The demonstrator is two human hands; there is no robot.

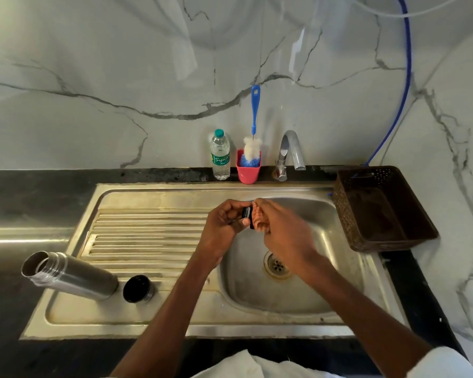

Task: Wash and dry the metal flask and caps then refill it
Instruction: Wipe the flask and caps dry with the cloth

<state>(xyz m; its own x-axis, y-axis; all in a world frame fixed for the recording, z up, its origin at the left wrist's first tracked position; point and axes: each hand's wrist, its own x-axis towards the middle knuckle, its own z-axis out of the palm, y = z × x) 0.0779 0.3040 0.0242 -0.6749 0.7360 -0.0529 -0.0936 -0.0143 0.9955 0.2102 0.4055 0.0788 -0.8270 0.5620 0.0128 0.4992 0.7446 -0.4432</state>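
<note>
Over the sink basin: left hand pinches a small black cap; right hand grips an orange cloth pressed against it. Flask open, standing on the drainboard's front left. Second cap just right of flask. Tap behind.

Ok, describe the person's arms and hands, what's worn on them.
Both forearms are bare from elbow to wrist: no sleeves, gloves, watch or bands show. The left hand and right hand carry no rings that can be seen. White cloth shows at the bottom edge, near the right elbow and across the middle, likely the person's clothing.
</note>
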